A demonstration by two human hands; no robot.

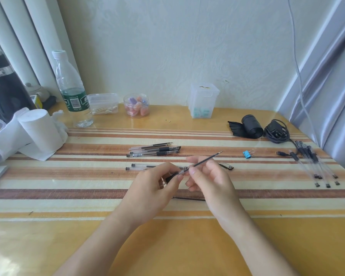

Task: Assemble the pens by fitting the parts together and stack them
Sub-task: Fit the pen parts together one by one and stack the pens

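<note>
Held two bare forearms over the near edge of the striped table [187, 246], hands meeting above its middle. Curled the left hand [147, 194] round a clear pen barrel [180, 172] with a black grip, slanted up to the right. Pinched a dark refill [205, 160] between thumb and forefinger of the right hand [209, 182], lower end at the barrel's open end, tip aimed at the far right corner; could not tell how far in.

Noted toilet paper rolls [40, 130] by the left edge and a water bottle [72, 90] beyond them near the far edge. Noted a stack of assembled pens [315, 166] close to the right edge, a cluster of pens and parts [153, 151] beyond the hands, and two clear barrels [143, 167] side by side just left of the fingers. Noted a loose refill [189, 199] between the wrists, a dark pen cap [226, 166] just right of the right hand, and a blue binder clip [247, 154] beyond it.
</note>
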